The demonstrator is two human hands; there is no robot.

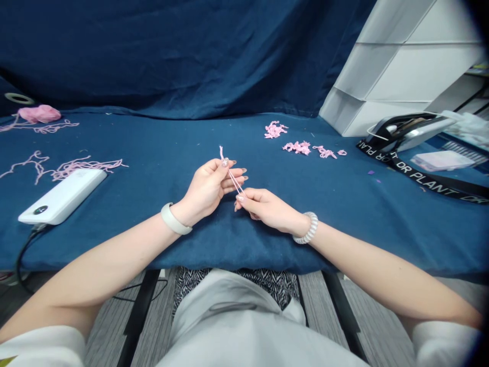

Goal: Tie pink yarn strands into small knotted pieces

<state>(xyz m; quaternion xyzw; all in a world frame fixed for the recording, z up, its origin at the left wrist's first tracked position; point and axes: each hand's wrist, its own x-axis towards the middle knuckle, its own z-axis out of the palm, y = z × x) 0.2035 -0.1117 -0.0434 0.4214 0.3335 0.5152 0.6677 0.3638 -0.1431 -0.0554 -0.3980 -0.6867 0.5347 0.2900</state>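
A short piece of pink yarn (234, 181) runs taut and doubled between my two hands above the blue cloth. My left hand (206, 188) pinches it between thumb and index finger, with one end sticking up past the thumb; the other fingers are loosely extended. Lower and to the right, my right hand (265, 208) grips the two strands between thumb and fingers, and the ends inside that hand are hidden. Beyond my hands lie small pink yarn bundles (298, 148), with another pink yarn pile (275, 130) a little farther back.
Loose pink strands (87, 165) lie at left behind a white power bank (63, 196) with a black cable. A pink yarn ball (40, 113) sits at the far left. On the right are a black lettered strap (428, 178), a clear plastic box (443, 160) and white boxes (416, 71).
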